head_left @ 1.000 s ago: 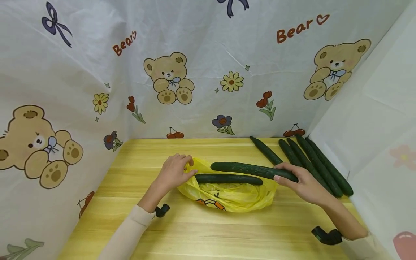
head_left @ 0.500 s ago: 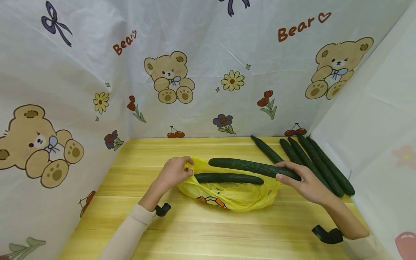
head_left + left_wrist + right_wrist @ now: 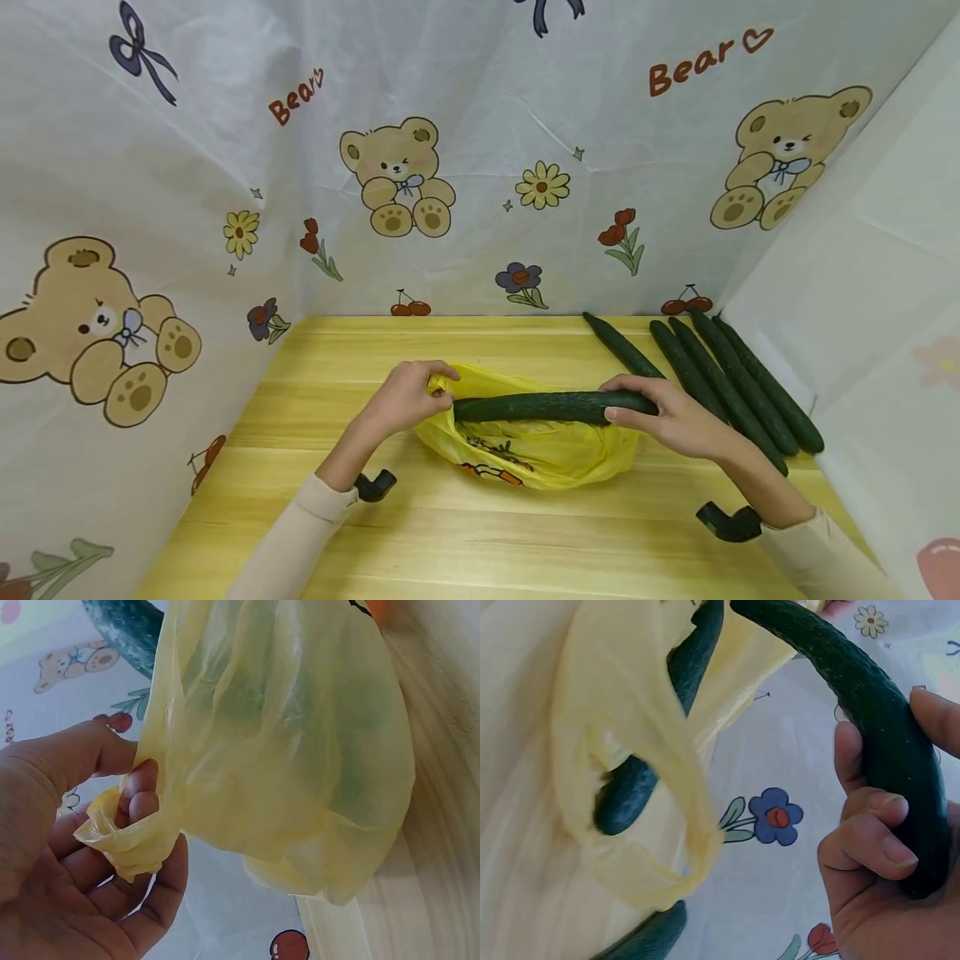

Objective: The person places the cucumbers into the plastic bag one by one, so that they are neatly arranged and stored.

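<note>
A yellow plastic bag (image 3: 540, 471) lies on the table with its mouth spread open. My left hand (image 3: 401, 400) grips the bag's gathered handle (image 3: 131, 840), its fingers curled round the plastic. In my right hand (image 3: 671, 417) is a long dark green cucumber (image 3: 540, 407), gripped at its right end between thumb and fingers. It lies across the bag's mouth, its far end near my left hand. Another cucumber (image 3: 626, 795) is inside the bag, seen in the right wrist view; in the head view the held one mostly covers it.
Several more cucumbers (image 3: 738, 383) lie side by side at the right of the wooden table (image 3: 480, 542). One single cucumber (image 3: 622, 346) rests slantwise behind the bag. A printed white cloth (image 3: 465, 275) stands as a wall behind, with a white side wall (image 3: 885, 333) at right.
My right hand has brought the cucumber left and down, from above the bag's far side to over its mouth. My left hand keeps hold of the bag handle.
</note>
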{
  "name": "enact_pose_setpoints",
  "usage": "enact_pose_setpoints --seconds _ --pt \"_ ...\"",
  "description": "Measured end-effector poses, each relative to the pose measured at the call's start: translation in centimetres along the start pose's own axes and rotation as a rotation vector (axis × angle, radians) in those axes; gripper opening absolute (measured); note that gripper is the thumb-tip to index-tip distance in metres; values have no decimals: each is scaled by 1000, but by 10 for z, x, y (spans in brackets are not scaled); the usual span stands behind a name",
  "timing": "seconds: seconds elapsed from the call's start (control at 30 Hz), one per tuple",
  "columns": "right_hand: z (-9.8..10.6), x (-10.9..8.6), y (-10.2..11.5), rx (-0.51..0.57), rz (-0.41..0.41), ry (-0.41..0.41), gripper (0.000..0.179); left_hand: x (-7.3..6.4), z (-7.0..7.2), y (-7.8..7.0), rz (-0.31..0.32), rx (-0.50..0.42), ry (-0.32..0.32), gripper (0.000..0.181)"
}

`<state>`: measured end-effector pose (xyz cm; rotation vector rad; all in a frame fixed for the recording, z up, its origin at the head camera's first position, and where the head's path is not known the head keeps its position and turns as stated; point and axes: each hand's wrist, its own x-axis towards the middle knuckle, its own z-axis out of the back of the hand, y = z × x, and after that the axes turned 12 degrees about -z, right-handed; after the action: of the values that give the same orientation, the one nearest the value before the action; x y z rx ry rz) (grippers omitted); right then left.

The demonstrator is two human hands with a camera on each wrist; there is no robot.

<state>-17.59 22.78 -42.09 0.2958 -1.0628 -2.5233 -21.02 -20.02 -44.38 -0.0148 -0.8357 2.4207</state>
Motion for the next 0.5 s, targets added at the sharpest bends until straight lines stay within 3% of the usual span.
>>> enact_pose_setpoints --seconds 0.17,0.5 --pt "-3 16 10 12 81 66 26 -3 -1 1 -14 -28 4 33" --pt "-15 49 31 -61 90 134 28 -1 1 -3 -53 -56 -40 30"
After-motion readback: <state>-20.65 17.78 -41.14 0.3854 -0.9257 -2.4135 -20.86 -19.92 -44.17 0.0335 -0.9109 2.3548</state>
